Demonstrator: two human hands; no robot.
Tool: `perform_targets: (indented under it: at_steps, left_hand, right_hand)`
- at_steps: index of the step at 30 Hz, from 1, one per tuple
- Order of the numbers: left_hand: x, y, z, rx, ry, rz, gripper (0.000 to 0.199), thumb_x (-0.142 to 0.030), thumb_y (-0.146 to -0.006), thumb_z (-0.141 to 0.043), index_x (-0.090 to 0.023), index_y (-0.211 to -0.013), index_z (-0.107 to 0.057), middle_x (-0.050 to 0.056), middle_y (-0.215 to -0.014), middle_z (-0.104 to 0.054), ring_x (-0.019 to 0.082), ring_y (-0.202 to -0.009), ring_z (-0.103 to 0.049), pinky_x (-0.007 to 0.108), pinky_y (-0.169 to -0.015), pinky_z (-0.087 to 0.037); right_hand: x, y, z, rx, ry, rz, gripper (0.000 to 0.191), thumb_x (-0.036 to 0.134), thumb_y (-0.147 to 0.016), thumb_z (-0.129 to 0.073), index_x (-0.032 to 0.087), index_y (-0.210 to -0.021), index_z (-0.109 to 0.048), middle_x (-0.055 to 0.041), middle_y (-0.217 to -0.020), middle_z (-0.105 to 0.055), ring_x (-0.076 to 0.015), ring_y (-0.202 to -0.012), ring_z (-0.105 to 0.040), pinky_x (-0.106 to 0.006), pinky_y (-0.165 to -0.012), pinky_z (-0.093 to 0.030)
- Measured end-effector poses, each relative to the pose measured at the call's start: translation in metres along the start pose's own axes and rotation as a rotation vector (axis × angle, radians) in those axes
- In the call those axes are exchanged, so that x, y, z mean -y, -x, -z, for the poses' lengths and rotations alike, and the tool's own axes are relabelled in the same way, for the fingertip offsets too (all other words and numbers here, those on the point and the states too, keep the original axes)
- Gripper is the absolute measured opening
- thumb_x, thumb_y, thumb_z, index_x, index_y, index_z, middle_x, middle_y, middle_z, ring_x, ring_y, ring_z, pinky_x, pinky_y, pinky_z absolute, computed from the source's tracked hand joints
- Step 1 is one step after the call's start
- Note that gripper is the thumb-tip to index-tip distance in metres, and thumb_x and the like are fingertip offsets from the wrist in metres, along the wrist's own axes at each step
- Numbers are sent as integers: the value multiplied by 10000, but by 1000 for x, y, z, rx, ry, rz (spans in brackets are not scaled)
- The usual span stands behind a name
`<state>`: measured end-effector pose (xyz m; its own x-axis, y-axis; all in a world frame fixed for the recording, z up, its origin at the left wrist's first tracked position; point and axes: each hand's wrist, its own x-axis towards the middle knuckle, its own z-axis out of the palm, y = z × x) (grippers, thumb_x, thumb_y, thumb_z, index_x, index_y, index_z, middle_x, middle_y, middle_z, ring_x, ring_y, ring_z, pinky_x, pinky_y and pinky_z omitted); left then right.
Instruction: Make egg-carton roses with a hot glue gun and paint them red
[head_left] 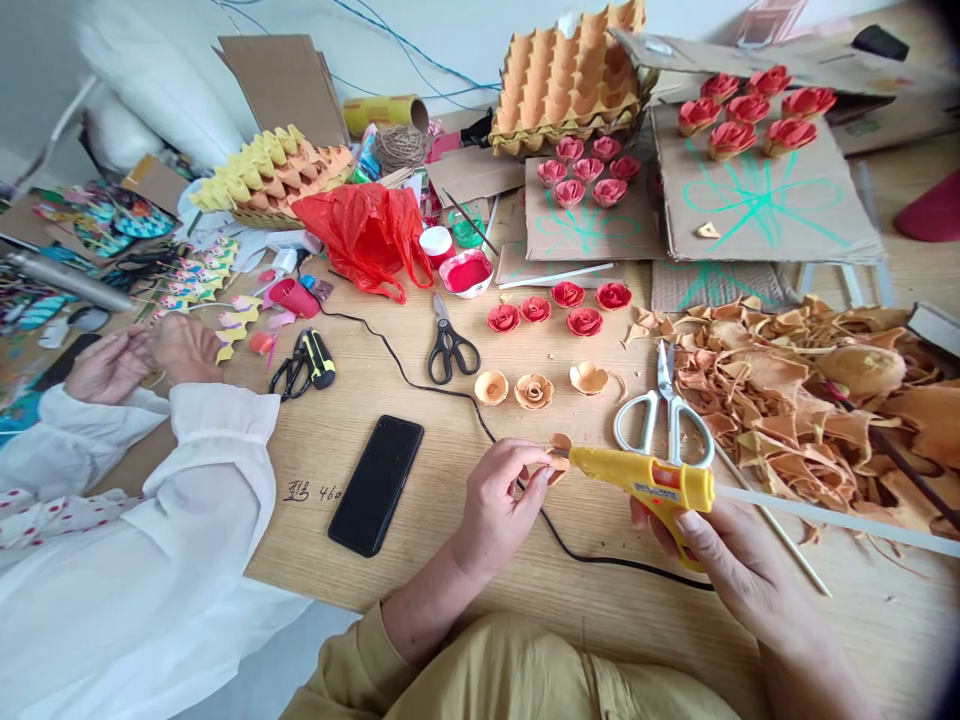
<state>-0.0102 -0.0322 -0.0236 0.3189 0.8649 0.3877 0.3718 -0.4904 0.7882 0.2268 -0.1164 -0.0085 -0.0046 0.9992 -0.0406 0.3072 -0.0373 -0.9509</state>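
over the table (637, 615), left hand (501, 505) pinches petals (558, 468), right hand (731, 555) grips a glue gun (637, 477).

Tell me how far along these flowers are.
Looking done: the red flowers on the cardboard, and five others on the table.

In hand: an orange piece in the left hand, with the glue gun in the right hand up against it.

Apparently left: the layered orange flower has no red, and the orange cups either side look hollow.

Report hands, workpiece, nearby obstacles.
Left hand pinching orange petal piece. Right hand gripping yellow glue gun, nozzle at piece. White-handled scissors just beyond gun.
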Motion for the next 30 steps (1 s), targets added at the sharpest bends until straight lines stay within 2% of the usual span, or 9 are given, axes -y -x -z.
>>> perform_targets:
  at_steps: [12, 16, 22, 26, 30]
  left_hand:
    - [0, 0, 1, 1, -27, -28, 177, -57, -932, -668, -221, -999, -663, 32, -959, -741, 142, -828, -668, 250, -720, -525]
    - [1, 0, 1, -4, -35, -45, 187, -55, -930, -672, -225, -1006, -660, 28, -956, -745, 142, -830, -673, 256, -728, -527]
    - [1, 1, 1, 12, -70, -71, 188, -46, -933, -655, -218, -1010, -650, 36, -958, -742, 154, -859, -678, 276, -765, -538]
    - [-1, 0, 2, 26, -123, -117, 158, -63, -952, -636, -216, -992, -642, 37, -933, -734, 165, -879, -672, 295, -801, -545]
    - [-1, 0, 3, 51, -204, -152, 143, -88, -971, -616, -220, -1011, -654, 39, -935, -737, 178, -891, -663, 321, -836, -542]
  right_hand:
    - [2, 0, 0, -17, 38, 20, 448, 561, -1028, -502, 206, -858, -715, -6, -627, -587, -146, -535, -550, -243, -486, -463]
    - [-3, 2, 1, -9, 25, -3, 439, 560, -1024, -507, 205, -884, -724, -20, -666, -619, -156, -554, -552, -257, -499, -466]
    - [-2, 1, 0, -21, -49, -14, 460, 566, -1035, -479, 201, -955, -747, -13, -637, -579, -157, -557, -524, -269, -519, -438]
    - [-7, 0, -1, -121, -226, -91, 428, 557, -1029, -492, 200, -1063, -725, -7, -641, -599, -132, -493, -459, -253, -452, -375]
    - [-22, -5, -1, -276, -330, -223, 354, 564, -872, -738, 221, -932, -674, -12, -672, -662, -143, -518, -551, -247, -455, -433]
